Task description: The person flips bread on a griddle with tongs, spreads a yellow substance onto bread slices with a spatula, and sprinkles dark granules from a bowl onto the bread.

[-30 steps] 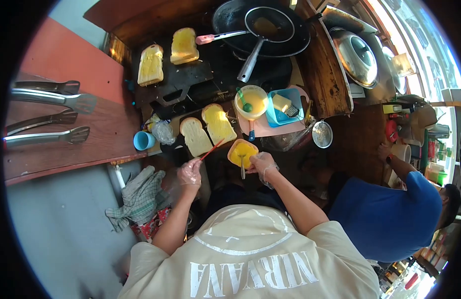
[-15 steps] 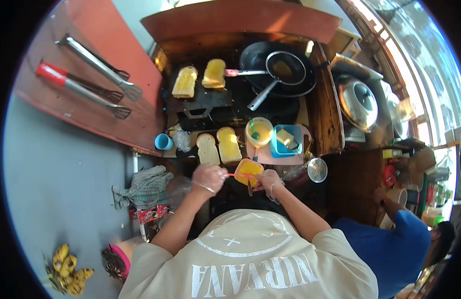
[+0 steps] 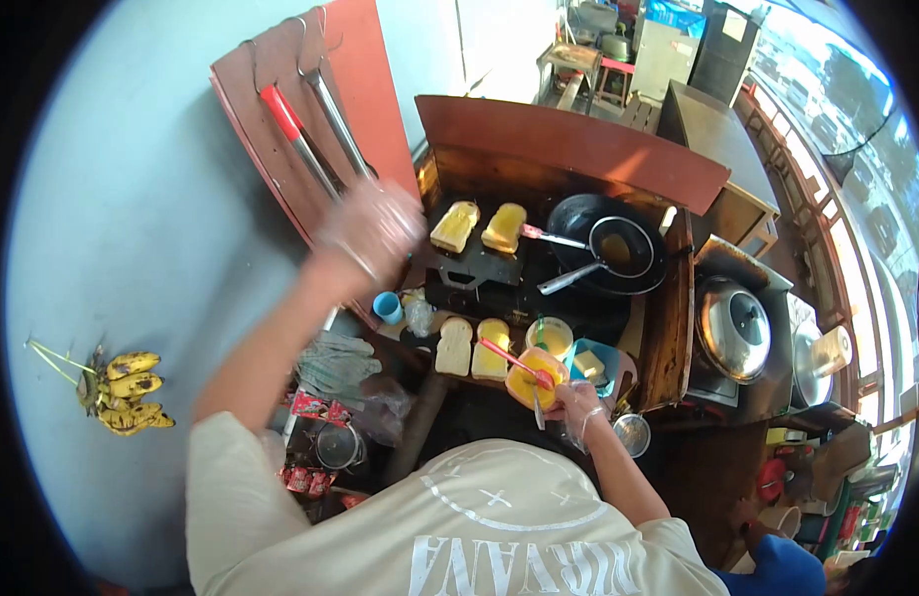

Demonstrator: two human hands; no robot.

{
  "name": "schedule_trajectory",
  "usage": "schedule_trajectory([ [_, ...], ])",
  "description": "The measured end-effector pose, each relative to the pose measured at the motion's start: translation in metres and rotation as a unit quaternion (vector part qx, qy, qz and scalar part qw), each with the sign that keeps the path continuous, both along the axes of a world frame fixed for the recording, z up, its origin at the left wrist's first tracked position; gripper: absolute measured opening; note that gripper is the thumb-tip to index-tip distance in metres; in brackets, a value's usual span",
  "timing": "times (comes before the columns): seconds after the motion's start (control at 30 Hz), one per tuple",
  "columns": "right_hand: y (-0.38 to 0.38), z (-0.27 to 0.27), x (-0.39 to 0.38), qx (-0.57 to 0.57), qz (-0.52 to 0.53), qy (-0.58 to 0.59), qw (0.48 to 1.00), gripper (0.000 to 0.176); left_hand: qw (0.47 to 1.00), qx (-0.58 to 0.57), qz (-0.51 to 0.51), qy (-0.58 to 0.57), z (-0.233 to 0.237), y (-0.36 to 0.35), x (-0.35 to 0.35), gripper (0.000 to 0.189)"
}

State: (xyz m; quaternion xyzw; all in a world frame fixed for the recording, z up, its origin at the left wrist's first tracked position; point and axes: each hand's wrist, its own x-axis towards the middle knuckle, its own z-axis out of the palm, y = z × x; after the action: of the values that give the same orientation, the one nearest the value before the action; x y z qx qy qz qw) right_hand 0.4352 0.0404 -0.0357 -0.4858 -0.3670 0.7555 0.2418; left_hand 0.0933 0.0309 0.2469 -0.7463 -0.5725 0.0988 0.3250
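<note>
My left hand (image 3: 375, 233), in a clear plastic glove, is raised in front of the lower ends of two pairs of tongs hanging on a red board. One pair has a red handle (image 3: 283, 114); the other is steel and dark (image 3: 335, 114). Motion blur smears the fingers, so contact cannot be made out. My gloved right hand (image 3: 581, 402) grips a plastic tub (image 3: 524, 389) of yellow spread. A red-handled spoon (image 3: 509, 356) leans in the tub. Beside it lie a plain bread slice (image 3: 454, 348) and a slice coated yellow (image 3: 491, 343).
Two yellow-coated bread slices (image 3: 454, 226) rest on the black griddle (image 3: 479, 266). A frying pan (image 3: 623, 246) sits in a wok (image 3: 570, 214). Nearby are a blue cup (image 3: 388, 307), a bowl (image 3: 550, 338) and a blue container (image 3: 610, 382). A person's blue sleeve (image 3: 782, 568) shows lower right.
My left hand has let go of the red spoon and swung up and left to the hanging tongs. The spoon now rests in the tub, still in my right hand. The view has shifted.
</note>
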Motion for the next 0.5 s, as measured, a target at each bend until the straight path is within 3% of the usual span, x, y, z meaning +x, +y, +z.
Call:
schedule_trajectory([
  [0.07,-0.001,0.011,0.010,0.005,0.003,-0.001,1.000,0.021,0.986,0.119,0.020,0.113,0.046,0.019,-0.082,0.010],
  [0.13,-0.001,0.004,0.025,0.005,0.006,0.004,1.000,0.022,0.971,0.139,-0.031,0.190,0.084,0.027,-0.134,0.016],
  [0.17,-0.004,0.007,0.030,0.007,0.002,0.001,1.000,0.024,0.970,0.144,-0.030,0.192,0.094,0.031,-0.143,0.016],
  [0.23,-0.001,-0.002,0.046,0.016,0.017,-0.009,1.000,0.023,0.958,-0.039,0.181,0.220,0.107,0.040,-0.152,0.021],
  [0.27,0.000,-0.008,0.053,0.019,0.030,-0.021,0.999,0.022,0.957,-0.034,0.183,0.221,0.110,0.045,-0.154,0.021],
  [0.33,0.000,-0.014,0.064,0.021,0.022,-0.033,0.999,0.023,0.923,-0.137,0.241,0.266,0.118,0.057,-0.155,0.019],
  [0.47,0.007,-0.044,0.088,-0.004,0.021,-0.014,1.000,0.026,0.924,-0.086,0.249,0.277,0.148,0.062,-0.144,0.018],
  [0.5,0.015,-0.079,0.099,0.085,0.067,-0.034,0.994,0.026,0.936,-0.047,0.252,0.242,0.154,0.058,-0.135,0.018],
])
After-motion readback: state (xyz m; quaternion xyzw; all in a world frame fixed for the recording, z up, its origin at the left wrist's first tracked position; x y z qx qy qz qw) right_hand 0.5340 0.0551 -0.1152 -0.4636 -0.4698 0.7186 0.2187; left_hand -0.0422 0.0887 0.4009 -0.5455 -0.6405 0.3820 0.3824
